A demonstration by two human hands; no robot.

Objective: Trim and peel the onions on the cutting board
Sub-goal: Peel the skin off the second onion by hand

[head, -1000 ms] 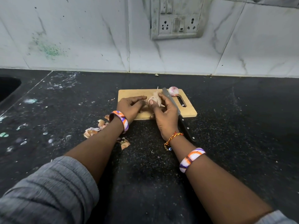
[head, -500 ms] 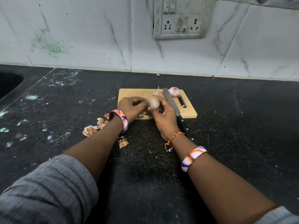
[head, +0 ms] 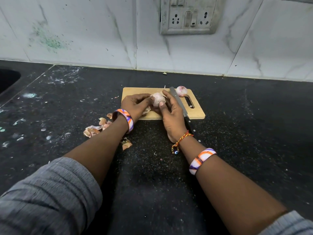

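A small wooden cutting board [head: 138,91] lies on the black counter. Over its middle I hold a pale pink onion [head: 157,99] between both hands. My left hand [head: 135,105] pinches it from the left with curled fingers, and my right hand [head: 171,112] grips it from the right with the thumb on its front. A second peeled onion [head: 181,91] sits at the board's far right corner. A knife [head: 177,102] lies diagonally on the board just right of my right hand, its dark handle reaching off the near edge.
Loose onion skins [head: 94,129] lie on the counter left of the board, one more piece [head: 126,144] under my left forearm. A sink edge [head: 8,80] shows at far left. A socket plate [head: 188,16] hangs on the tiled wall.
The onion has turned between my fingers and lifted slightly, showing a smoother, rounder face. Both hands stay over the board's middle. The knife has not moved.
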